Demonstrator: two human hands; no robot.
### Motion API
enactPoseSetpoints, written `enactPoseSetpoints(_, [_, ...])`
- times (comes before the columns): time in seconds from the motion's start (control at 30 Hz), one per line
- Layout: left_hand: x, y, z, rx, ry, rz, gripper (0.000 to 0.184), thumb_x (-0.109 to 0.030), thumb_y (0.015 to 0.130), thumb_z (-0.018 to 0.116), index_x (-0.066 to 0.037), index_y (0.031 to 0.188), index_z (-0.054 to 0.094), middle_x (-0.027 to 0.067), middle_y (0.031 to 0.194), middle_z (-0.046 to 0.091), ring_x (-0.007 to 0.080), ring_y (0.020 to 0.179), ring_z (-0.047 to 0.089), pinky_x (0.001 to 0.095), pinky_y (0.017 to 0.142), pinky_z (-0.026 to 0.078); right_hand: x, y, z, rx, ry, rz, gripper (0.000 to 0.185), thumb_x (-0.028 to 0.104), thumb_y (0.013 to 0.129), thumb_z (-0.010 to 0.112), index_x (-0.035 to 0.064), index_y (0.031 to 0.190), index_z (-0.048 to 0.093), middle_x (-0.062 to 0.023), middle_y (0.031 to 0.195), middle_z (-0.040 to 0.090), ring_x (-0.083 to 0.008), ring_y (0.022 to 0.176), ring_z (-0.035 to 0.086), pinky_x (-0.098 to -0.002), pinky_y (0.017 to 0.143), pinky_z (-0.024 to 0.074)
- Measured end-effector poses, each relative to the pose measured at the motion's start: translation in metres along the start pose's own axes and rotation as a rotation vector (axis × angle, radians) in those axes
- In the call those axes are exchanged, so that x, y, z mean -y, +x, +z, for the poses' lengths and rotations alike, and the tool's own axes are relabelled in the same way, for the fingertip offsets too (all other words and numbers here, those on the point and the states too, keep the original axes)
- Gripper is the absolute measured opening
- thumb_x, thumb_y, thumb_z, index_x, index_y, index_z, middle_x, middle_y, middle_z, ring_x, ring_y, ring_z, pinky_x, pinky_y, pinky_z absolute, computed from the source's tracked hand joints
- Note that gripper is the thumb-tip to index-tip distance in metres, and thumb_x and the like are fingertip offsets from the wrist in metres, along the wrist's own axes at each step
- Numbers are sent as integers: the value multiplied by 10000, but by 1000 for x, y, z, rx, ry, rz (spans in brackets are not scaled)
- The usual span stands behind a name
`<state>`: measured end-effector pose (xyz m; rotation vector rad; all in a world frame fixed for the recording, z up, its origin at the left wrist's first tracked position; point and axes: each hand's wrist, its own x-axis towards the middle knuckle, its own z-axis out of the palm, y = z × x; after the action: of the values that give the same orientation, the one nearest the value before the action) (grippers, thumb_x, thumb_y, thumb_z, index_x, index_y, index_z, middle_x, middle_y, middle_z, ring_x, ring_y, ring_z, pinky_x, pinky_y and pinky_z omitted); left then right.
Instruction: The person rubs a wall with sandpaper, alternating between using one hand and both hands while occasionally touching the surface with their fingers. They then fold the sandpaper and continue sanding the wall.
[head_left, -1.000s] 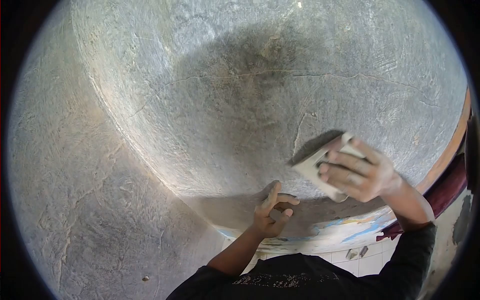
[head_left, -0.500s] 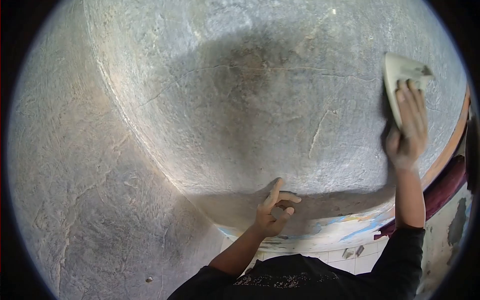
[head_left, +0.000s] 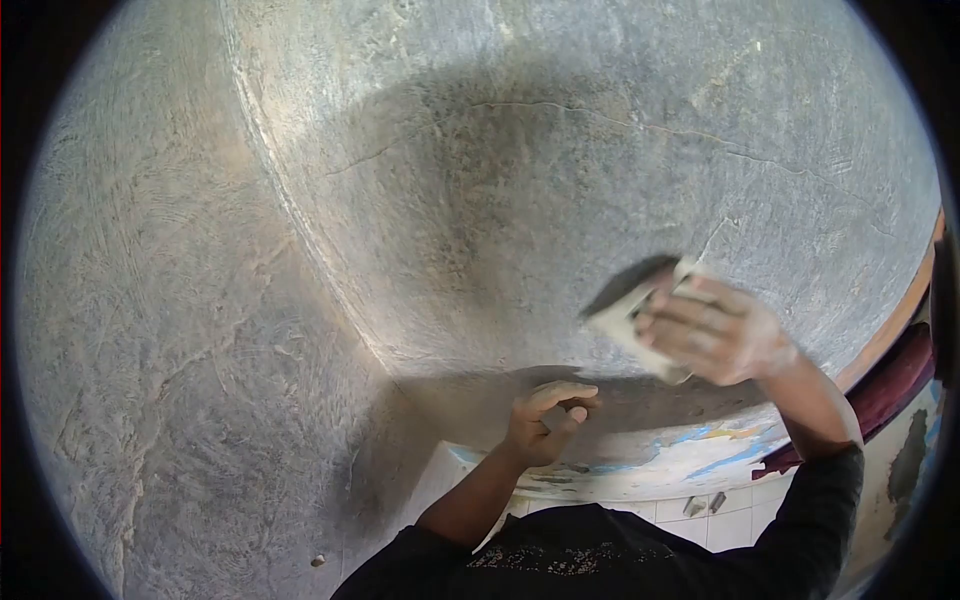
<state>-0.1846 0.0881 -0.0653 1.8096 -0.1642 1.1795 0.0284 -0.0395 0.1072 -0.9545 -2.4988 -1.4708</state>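
Observation:
A pale, flat sanding or smoothing pad [head_left: 628, 330] is gripped in my right hand [head_left: 715, 330], its face toward the grey plastered wall [head_left: 500, 250]. Motion blurs both the pad and the fingers. My left hand [head_left: 548, 422] is raised near the lower part of the wall, its fingers curved and apart from the thumb, with nothing held. Thin cracks run across the wall above both hands, and a dark shadow lies beside the pad.
A second rough wall [head_left: 200, 400] meets this one at a corner on the left. Low down is a white band with blue and yellow paint [head_left: 690, 458]. Dark red cloth [head_left: 890, 390] hangs at the right. Small pieces [head_left: 717, 502] lie on white tiles.
My right hand and the pad have come down and left from the upper right, after rising there half a second ago. My left index finger has curled down. The view has shifted left.

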Motion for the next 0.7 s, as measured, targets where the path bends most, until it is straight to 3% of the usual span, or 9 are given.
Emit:
enactPoseSetpoints(0.2, [-2,-8,-18,14,-26,-55,202,-28,872,558,25,1057,622,130,837,666,189,741,647,301,685,519,-36,-7,-18,-292,-282,527,312,112,814,622,70,1123,629,-116,1152,643,-289,1160,564,-452,1037,411])
enactPoseSetpoints(0.23, [-3,-6,-22,12,-21,-52,202,-28,872,558,25,1057,622,130,837,666,189,741,647,301,685,519,-22,7,-16,-117,-266,349,292,113,819,610,71,1107,636,-107,1131,651,-278,1136,581,-410,998,457])
enactPoseSetpoints(0.27, [-3,-6,-26,4,-9,-50,203,-19,870,556,28,1056,621,131,839,665,189,741,645,301,689,519,-17,-20,19,-109,447,277,286,113,812,613,80,1094,641,-83,1121,658,-245,1123,590,-387,989,466])
enactPoseSetpoints(0.3, [-4,-6,-28,-2,1,-52,203,-10,867,554,31,1055,620,133,841,665,188,741,644,300,692,518,4,9,9,32,130,16,277,113,823,614,83,1098,641,-81,1142,650,-238,1135,582,-396,999,458])
enactPoseSetpoints(0.4, [-6,-6,-29,-26,-28,-54,201,-2,864,555,35,1051,619,135,830,660,187,736,639,302,693,515,-9,3,6,5,57,14,323,123,829,607,69,1148,624,-84,1149,648,-260,1136,581,-446,1016,435])
enactPoseSetpoints(0.47, [0,-8,-27,-18,-41,-57,197,-3,864,557,37,1046,620,135,821,658,188,731,637,304,688,513,-33,0,-19,-204,-262,439,323,163,843,603,45,1144,620,-96,1130,654,-274,1106,600,-471,992,450])
enactPoseSetpoints(0.57, [2,-7,-22,8,-45,-45,191,-12,868,558,35,1041,623,134,809,654,189,724,632,310,678,507,-13,12,-8,-67,-128,368,345,35,814,566,1,1157,588,-157,1101,647,-334,1122,583,-488,1010,420])
enactPoseSetpoints(0.63, [0,-5,-21,39,-37,-34,189,-19,872,557,32,1041,625,132,806,652,188,722,629,313,673,505,5,17,11,35,159,-86,307,76,809,603,-2,1106,621,-147,1090,654,-280,1114,595,-405,946,492])
enactPoseSetpoints(0.7, [0,-2,-19,39,-39,-29,185,-34,878,557,27,1038,628,124,801,650,188,726,628,314,671,502,-3,11,8,-76,107,-28,299,86,806,614,-1,1091,634,-134,1112,654,-285,1094,607,-407,933,500])
